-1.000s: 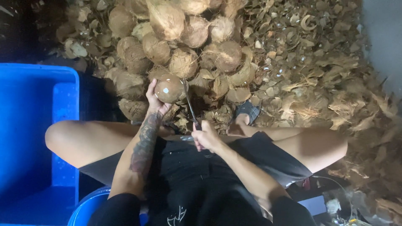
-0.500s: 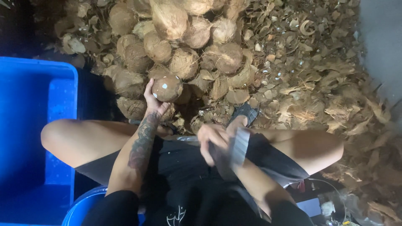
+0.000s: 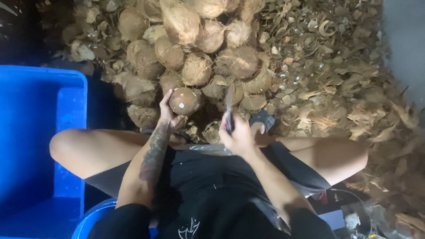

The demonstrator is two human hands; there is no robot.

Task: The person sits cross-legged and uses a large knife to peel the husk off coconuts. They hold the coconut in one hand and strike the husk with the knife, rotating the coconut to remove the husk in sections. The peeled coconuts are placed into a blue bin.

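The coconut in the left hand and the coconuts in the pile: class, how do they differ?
The held coconut is smooth, dark brown, with pale spots; the piled coconuts are shaggy with tan fibre. The held coconut looks smaller. The left hand lifts it; the piled coconuts rest against each other. Both are rounded.

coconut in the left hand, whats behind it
Behind the peeled coconut held by the left hand rises a pile of husked coconuts with loose husk scraps. The floor under the pile is covered and cannot be seen.
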